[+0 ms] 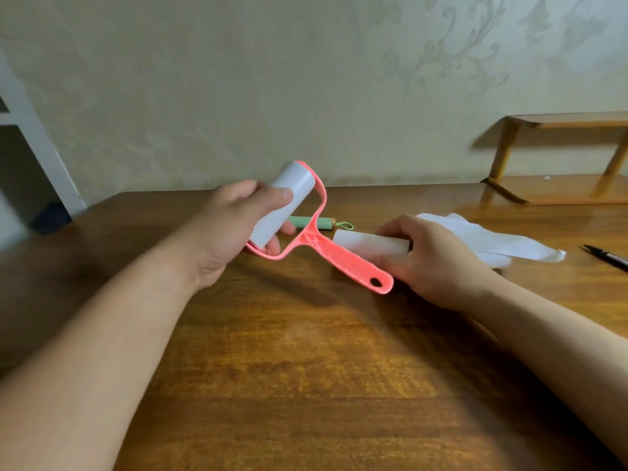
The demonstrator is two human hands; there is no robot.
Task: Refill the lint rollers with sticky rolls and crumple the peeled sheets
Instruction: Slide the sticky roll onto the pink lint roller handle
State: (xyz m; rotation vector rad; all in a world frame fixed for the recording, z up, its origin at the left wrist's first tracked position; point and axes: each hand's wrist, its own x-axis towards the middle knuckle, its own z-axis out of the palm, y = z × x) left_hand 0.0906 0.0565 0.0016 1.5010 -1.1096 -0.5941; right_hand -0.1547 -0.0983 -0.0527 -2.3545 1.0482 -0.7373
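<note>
My left hand (234, 229) grips the pink lint roller (312, 239), already loaded with a white roll, above the surface (306, 368). My right hand (431, 260) closes around a spare sticky roll (370, 245) to its right. Peeled sheets (503, 237) lie uncrumpled farther right; a green roller (314, 222) waits behind.

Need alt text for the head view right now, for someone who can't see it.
Left hand holds a pink lint roller by its white roll above a wooden table; right hand grips a spare white roll lying on it. Behind: green handle, white sheets.
</note>
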